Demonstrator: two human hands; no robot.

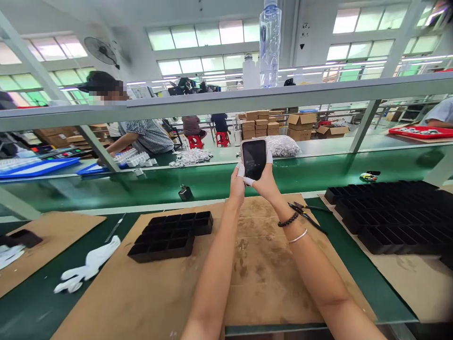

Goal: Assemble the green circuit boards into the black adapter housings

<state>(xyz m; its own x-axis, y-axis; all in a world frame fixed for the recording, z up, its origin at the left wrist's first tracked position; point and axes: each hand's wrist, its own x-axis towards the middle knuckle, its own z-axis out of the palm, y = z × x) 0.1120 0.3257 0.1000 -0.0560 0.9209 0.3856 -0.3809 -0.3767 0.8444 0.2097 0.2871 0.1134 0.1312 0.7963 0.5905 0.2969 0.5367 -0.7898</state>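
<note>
Both my hands hold a phone (254, 158) with a dark screen and a pale case, raised upright in front of me above the bench. My left hand (237, 186) grips its lower left edge, white cots on the fingertips. My right hand (264, 183) wraps round its lower right side, with a bead bracelet and a thin bangle on that wrist. Below them lies a brown cardboard sheet (247, 274) on the green bench.
A black compartment tray (173, 235) sits on the cardboard at left; a white glove (88, 267) lies beside it. Stacks of black trays (396, 212) fill the right. Black pliers (306, 215) lie near my right wrist. A person (141, 134) works across the conveyor. A bottle (269, 42) stands on the shelf.
</note>
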